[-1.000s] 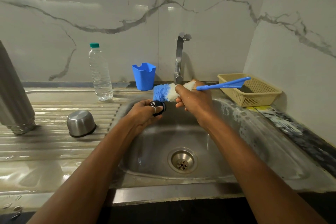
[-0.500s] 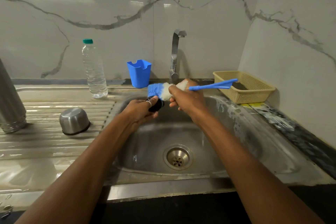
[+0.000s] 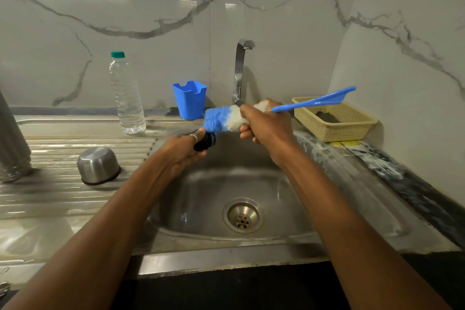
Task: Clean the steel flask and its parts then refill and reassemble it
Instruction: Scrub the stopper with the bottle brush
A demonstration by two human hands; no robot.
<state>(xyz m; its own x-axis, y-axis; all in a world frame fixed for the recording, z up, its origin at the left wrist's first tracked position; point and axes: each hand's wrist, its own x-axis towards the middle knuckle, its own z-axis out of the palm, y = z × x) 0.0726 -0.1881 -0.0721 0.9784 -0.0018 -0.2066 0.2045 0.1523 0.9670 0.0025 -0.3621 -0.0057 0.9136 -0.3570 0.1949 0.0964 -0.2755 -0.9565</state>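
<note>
Over the steel sink [image 3: 334, 211], my left hand [image 3: 183, 151] grips a small black flask stopper [image 3: 206, 141]. My right hand [image 3: 266, 124] holds a blue-and-white bottle brush [image 3: 219, 119] by its bristled neck, its blue handle [image 3: 317, 100] pointing right. The blue bristle tip touches the stopper from above. The steel flask body [image 3: 12, 143] stands upside down at the far left edge of the drainboard. Its steel cup lid [image 3: 98, 165] lies mouth-down on the drainboard.
A clear plastic water bottle [image 3: 127, 98] with a green cap and a blue plastic holder [image 3: 190, 99] stand by the back wall. The tap [image 3: 240, 70] rises behind the sink, with no water running. A beige basket [image 3: 334, 118] sits on the right counter.
The brush handle has tilted up at the right, with the bristle tip staying on the stopper. Both hands stay over the sink.
</note>
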